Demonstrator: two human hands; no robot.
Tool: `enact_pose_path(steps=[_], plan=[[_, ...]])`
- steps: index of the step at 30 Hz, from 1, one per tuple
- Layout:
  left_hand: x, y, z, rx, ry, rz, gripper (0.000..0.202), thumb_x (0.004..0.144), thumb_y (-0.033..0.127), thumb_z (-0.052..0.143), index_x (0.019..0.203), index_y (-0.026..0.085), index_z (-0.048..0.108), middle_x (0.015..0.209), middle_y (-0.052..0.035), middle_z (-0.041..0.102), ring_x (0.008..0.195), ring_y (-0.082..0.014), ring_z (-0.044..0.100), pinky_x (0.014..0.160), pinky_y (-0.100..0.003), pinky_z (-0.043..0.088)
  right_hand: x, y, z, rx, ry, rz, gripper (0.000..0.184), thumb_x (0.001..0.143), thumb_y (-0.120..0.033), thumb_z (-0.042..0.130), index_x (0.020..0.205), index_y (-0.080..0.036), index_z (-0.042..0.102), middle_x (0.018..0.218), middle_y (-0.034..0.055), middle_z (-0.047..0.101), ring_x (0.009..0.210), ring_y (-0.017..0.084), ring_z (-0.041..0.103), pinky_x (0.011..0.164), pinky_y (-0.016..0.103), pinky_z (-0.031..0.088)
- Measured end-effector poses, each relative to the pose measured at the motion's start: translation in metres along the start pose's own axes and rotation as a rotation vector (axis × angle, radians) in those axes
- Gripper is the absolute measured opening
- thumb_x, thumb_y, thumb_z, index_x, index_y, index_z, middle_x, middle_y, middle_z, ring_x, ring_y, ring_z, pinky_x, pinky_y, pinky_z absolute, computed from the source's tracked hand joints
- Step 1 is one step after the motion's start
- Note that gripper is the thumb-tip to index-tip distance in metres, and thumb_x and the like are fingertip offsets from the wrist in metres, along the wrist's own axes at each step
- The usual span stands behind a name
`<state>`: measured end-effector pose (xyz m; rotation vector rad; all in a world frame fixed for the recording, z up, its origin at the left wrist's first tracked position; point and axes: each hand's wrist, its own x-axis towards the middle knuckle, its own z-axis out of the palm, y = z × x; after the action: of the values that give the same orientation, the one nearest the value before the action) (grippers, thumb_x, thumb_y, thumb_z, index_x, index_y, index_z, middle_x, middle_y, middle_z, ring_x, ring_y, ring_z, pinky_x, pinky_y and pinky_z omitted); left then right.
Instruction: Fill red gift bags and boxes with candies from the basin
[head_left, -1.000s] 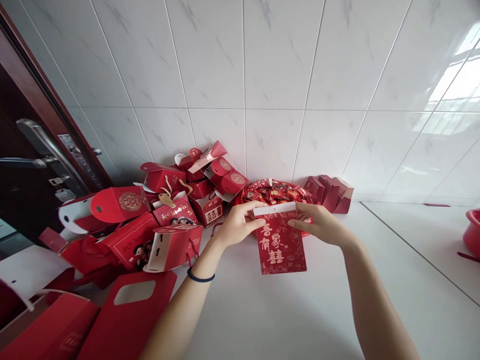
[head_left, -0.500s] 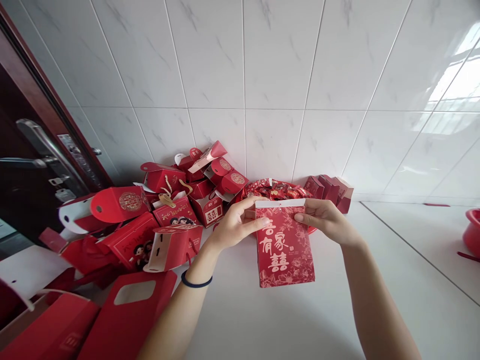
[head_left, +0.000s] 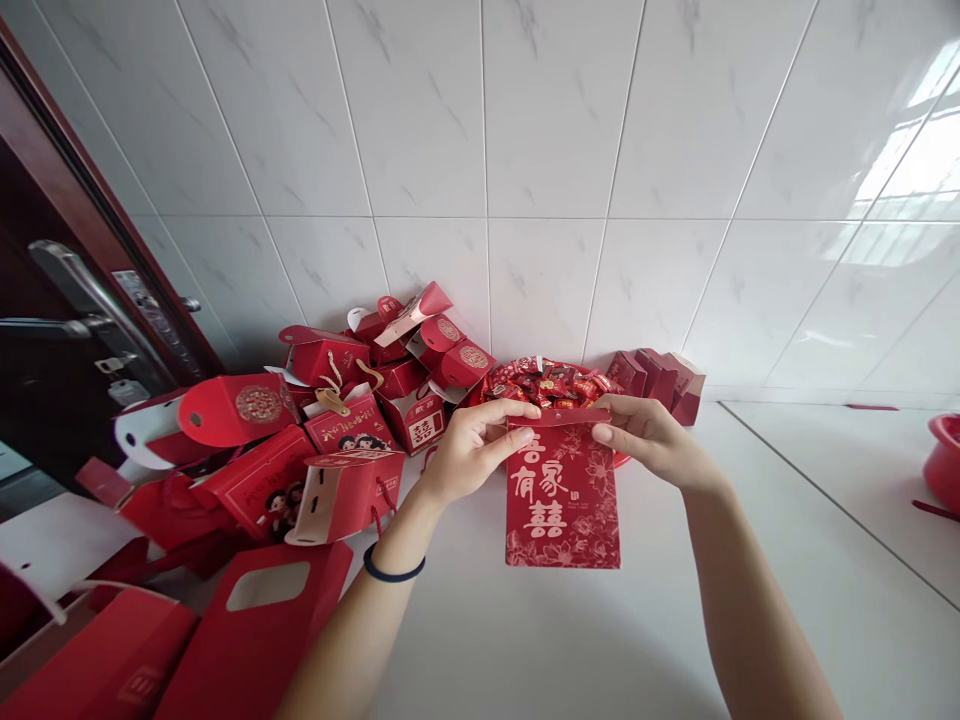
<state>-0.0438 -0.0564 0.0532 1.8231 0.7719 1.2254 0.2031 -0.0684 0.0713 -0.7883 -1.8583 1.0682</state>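
A flat red paper gift bag (head_left: 564, 510) with white characters and pale flower prints hangs upright between my hands. My left hand (head_left: 480, 445) pinches its upper left corner, thumb on the front and fingers at the top edge. At the upper right corner, my right hand (head_left: 649, 437) grips it the same way, thumb on the front. A red strip with a small hole runs along the bag's top between the fingers. Just behind it, partly covered by the bag and hands, lies a red tray (head_left: 624, 459) heaped with wrapped candies (head_left: 551, 382).
Red gift boxes (head_left: 352, 485) are piled on the left, beside a door with a metal handle (head_left: 75, 290). Several small dark red boxes (head_left: 660, 380) stand against the tiled wall (head_left: 555, 120) behind my right hand. A red container (head_left: 946, 465) sits at the right edge.
The white strip along the bag's top has folded over and now shows red. The bag has shifted slightly left and up; both hands keep their hold.
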Motion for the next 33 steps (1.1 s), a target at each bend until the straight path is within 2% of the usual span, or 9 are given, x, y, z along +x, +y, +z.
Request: enact_pose_path(steps=[5,10,15,20,26,31,33], plan=[[-0.0001,-0.0015,0.0014,0.013,0.039,0.02,0.026,0.082,0.031,0.073,0.102,0.015,0.076,0.094,-0.0064,0.079,0.072,-0.016,0.074,0.066,-0.024,0.061,0.0004,0.0006,0.0005,-0.086,0.091,-0.02,0.046,0.094,-0.058,0.058,0.07,-0.018,0.058,0.067,-0.0007,0.05,0.062,0.012,0.048,0.055,0.025,0.044],[-0.0002,0.0,0.0019,-0.006,0.028,-0.003,0.026,0.081,0.029,0.073,0.103,0.015,0.076,0.091,-0.0062,0.08,0.074,-0.0171,0.075,0.067,-0.025,0.062,0.0015,0.0005,0.0015,-0.062,0.079,-0.001,0.039,0.092,-0.053,0.063,0.076,-0.018,0.061,0.07,-0.0005,0.052,0.063,0.013,0.052,0.056,0.026,0.046],[-0.0014,0.0009,0.0019,-0.039,-0.002,-0.011,0.03,0.077,0.026,0.077,0.105,0.015,0.075,0.082,-0.0037,0.079,0.068,-0.0155,0.074,0.062,-0.021,0.06,0.0017,0.0017,0.0013,-0.093,0.106,-0.035,0.038,0.092,-0.052,0.062,0.079,-0.017,0.065,0.072,0.0005,0.054,0.063,0.013,0.052,0.055,0.026,0.044],[0.0011,0.0015,0.0042,-0.132,0.055,-0.059,0.037,0.079,0.033,0.077,0.111,0.016,0.073,0.088,-0.0055,0.08,0.075,-0.0184,0.076,0.067,-0.025,0.061,0.0007,0.005,-0.0008,-0.104,0.109,-0.068,0.036,0.094,-0.051,0.06,0.083,-0.017,0.068,0.074,0.0014,0.056,0.064,0.013,0.051,0.057,0.027,0.043],[0.0033,0.0007,0.0048,-0.176,0.051,-0.085,0.025,0.079,0.034,0.077,0.094,0.015,0.077,0.081,-0.0049,0.078,0.072,-0.0177,0.072,0.066,-0.027,0.058,-0.0003,0.0046,-0.0004,-0.092,0.102,-0.056,0.037,0.095,-0.049,0.06,0.077,-0.017,0.066,0.071,-0.0001,0.053,0.063,0.012,0.05,0.056,0.025,0.041],[0.0035,-0.0016,0.0052,-0.162,0.096,-0.074,0.022,0.079,0.033,0.076,0.093,0.016,0.078,0.076,-0.0026,0.075,0.068,-0.0149,0.067,0.066,-0.025,0.054,0.0002,0.0028,0.0008,-0.051,0.045,-0.065,0.029,0.095,-0.045,0.063,0.102,-0.018,0.072,0.086,0.0039,0.067,0.076,0.016,0.062,0.066,0.028,0.051],[0.0038,-0.0016,0.0056,-0.161,0.102,-0.076,0.021,0.079,0.033,0.076,0.092,0.016,0.079,0.076,-0.0024,0.075,0.069,-0.015,0.067,0.066,-0.025,0.053,0.0008,0.0034,0.0006,-0.05,0.037,-0.066,0.027,0.095,-0.043,0.064,0.103,-0.019,0.073,0.088,0.0041,0.068,0.077,0.016,0.063,0.067,0.027,0.052]])
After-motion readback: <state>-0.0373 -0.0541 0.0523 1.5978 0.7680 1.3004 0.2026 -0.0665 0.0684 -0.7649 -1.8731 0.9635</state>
